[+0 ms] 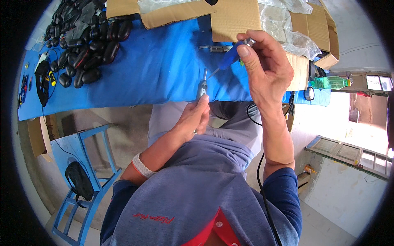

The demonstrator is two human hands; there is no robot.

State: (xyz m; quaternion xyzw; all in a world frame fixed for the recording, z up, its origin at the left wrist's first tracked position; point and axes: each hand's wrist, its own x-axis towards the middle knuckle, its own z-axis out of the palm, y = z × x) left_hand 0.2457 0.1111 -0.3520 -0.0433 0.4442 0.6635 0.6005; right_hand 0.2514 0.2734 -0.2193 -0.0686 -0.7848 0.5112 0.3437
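In my left hand (192,117) is a small grey, narrow part (202,88) with a thin metal end pointing away from me. The fingers pinch its near end at the table's front edge. My right hand (269,67), raised higher, grips a screwdriver (230,57) by its blue handle with a metal cap. Its thin shaft slants down to the left, the tip close to the grey part. Whether the tip touches it I cannot tell. Beyond the screwdriver, a dark elongated metal piece (219,48) lies on the blue cloth (156,69).
Many black oval cases (93,61) are heaped at the left. Cardboard boxes (236,20) with clear plastic wrap (283,24) line the back. A green bottle (334,82) lies at the right. A blue chair (88,164) with a black bag (79,180) stands lower left.
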